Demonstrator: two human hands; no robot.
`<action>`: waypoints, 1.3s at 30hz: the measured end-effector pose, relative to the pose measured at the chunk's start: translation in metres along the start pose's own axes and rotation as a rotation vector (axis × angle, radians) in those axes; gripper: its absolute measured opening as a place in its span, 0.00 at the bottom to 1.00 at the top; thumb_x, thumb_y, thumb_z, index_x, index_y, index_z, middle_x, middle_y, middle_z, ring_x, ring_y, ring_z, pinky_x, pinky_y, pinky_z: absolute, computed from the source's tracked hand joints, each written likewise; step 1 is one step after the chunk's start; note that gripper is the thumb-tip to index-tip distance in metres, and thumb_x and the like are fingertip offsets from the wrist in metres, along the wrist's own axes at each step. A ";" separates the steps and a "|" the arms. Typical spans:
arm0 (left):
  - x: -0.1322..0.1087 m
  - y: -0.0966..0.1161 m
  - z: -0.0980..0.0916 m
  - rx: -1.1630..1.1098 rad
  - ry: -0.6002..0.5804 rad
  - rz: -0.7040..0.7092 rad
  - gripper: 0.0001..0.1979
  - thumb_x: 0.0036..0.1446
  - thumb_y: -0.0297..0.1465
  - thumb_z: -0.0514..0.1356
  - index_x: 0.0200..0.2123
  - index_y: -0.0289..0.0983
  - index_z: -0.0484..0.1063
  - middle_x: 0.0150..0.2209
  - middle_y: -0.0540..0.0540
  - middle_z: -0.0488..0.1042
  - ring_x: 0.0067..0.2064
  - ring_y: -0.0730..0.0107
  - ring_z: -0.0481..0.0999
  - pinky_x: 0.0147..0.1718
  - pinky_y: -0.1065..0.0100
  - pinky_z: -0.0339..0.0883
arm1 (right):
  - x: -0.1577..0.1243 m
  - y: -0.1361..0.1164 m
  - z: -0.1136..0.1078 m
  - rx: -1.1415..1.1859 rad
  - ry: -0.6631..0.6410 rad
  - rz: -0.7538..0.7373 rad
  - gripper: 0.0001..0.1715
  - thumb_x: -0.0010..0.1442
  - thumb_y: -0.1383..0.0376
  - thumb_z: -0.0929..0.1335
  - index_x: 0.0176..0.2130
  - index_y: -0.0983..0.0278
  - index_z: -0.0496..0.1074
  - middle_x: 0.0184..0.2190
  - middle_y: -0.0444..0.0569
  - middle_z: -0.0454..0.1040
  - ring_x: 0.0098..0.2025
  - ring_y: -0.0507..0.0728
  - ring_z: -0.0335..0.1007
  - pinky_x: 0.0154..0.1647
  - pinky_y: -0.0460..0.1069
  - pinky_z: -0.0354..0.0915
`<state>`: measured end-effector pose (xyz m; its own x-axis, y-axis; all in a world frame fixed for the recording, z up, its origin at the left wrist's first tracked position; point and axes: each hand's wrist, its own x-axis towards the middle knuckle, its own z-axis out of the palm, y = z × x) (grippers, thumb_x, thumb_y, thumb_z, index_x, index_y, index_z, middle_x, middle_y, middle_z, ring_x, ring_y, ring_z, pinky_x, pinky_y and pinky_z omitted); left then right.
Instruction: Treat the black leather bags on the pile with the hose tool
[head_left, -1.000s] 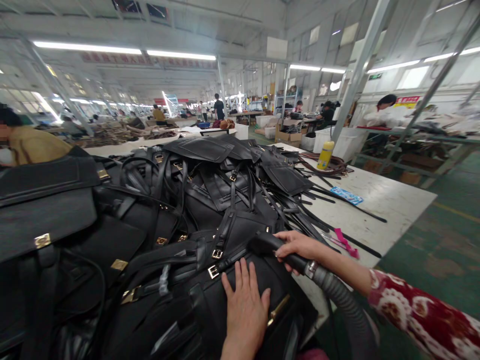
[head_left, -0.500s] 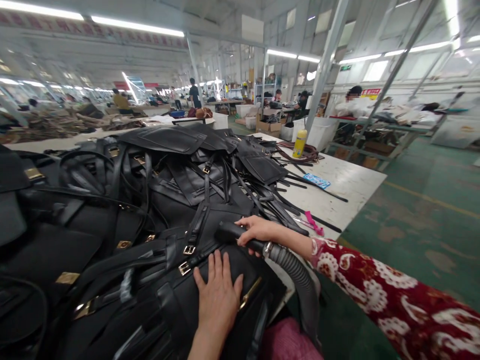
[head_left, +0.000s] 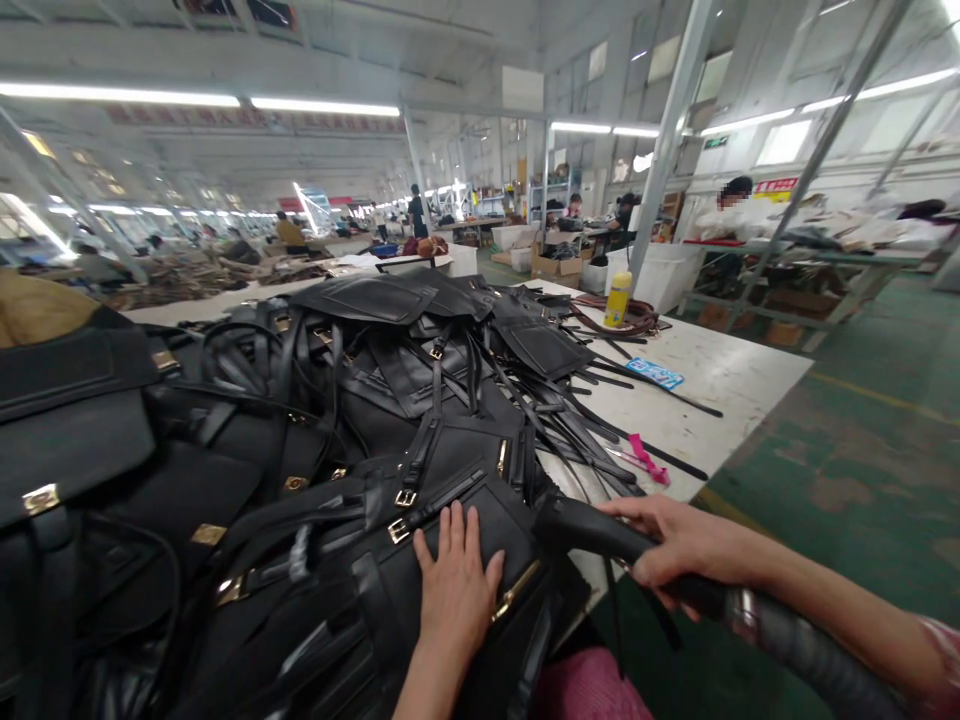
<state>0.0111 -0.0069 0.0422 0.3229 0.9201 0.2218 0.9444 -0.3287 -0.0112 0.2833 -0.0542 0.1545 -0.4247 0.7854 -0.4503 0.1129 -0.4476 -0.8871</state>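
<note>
My left hand (head_left: 457, 585) lies flat with its fingers spread on a black leather-look bag (head_left: 487, 515) with a gold zip and a gold buckle. My right hand (head_left: 679, 548) is wrapped round the black handle of a hose nozzle (head_left: 581, 527). The nozzle's head is at the bag's right edge; whether it touches is hard to tell. Behind the handle, past a metal clamp, a dark ribbed hose (head_left: 814, 650) runs off to the lower right.
A heap of black bags (head_left: 367, 300) with loose straps covers much of the white table (head_left: 739, 375). On it also stand a yellow bottle (head_left: 617, 298), a blue-and-white card (head_left: 655, 373) and a pink ribbon (head_left: 649, 462). Several people work at tables farther back.
My right hand has drawn the nozzle to the right, off the middle of the bag to its edge. My left hand stays on the same spot of the bag. The view has turned left.
</note>
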 end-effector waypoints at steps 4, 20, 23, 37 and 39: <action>0.010 -0.017 -0.013 -0.176 0.021 0.015 0.20 0.54 0.33 0.48 0.50 0.38 0.61 0.56 0.43 0.60 0.58 0.61 0.53 0.55 0.51 0.45 | -0.020 0.017 0.005 0.052 0.073 -0.048 0.42 0.43 0.71 0.68 0.56 0.59 0.53 0.28 0.44 0.69 0.18 0.51 0.67 0.12 0.42 0.64; 0.044 -0.030 -0.004 -0.142 0.122 -0.104 0.17 0.53 0.30 0.49 0.47 0.34 0.63 0.48 0.39 0.65 0.50 0.58 0.62 0.50 0.51 0.50 | 0.167 -0.037 0.022 -0.015 0.107 -0.203 0.37 0.40 0.68 0.68 0.51 0.66 0.57 0.20 0.41 0.69 0.15 0.52 0.66 0.10 0.44 0.63; 0.043 -0.039 -0.011 -0.149 0.106 -0.106 0.18 0.51 0.30 0.52 0.47 0.37 0.63 0.48 0.42 0.65 0.50 0.61 0.62 0.50 0.55 0.51 | 0.158 -0.036 0.035 -0.010 0.145 -0.265 0.40 0.42 0.66 0.68 0.54 0.62 0.53 0.23 0.39 0.68 0.16 0.51 0.66 0.11 0.43 0.64; 0.002 -0.128 -0.064 -0.357 -0.209 -0.361 0.18 0.35 0.36 0.60 0.33 0.38 0.64 0.35 0.45 0.65 0.41 0.57 0.64 0.41 0.59 0.54 | 0.139 -0.005 0.056 -0.060 0.324 -0.276 0.41 0.43 0.69 0.68 0.55 0.64 0.52 0.22 0.39 0.67 0.15 0.49 0.63 0.10 0.42 0.61; 0.005 -0.126 -0.064 -0.407 -0.200 -0.367 0.15 0.33 0.33 0.61 0.29 0.38 0.63 0.33 0.47 0.66 0.41 0.57 0.63 0.41 0.59 0.52 | 0.134 -0.006 0.058 -0.057 0.370 -0.311 0.42 0.44 0.68 0.68 0.56 0.64 0.50 0.22 0.39 0.68 0.15 0.49 0.62 0.11 0.42 0.61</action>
<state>-0.1107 0.0256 0.1071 0.0224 0.9986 -0.0485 0.9092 -0.0001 0.4164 0.1736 0.0290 0.1055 -0.0997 0.9821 -0.1598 0.0847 -0.1516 -0.9848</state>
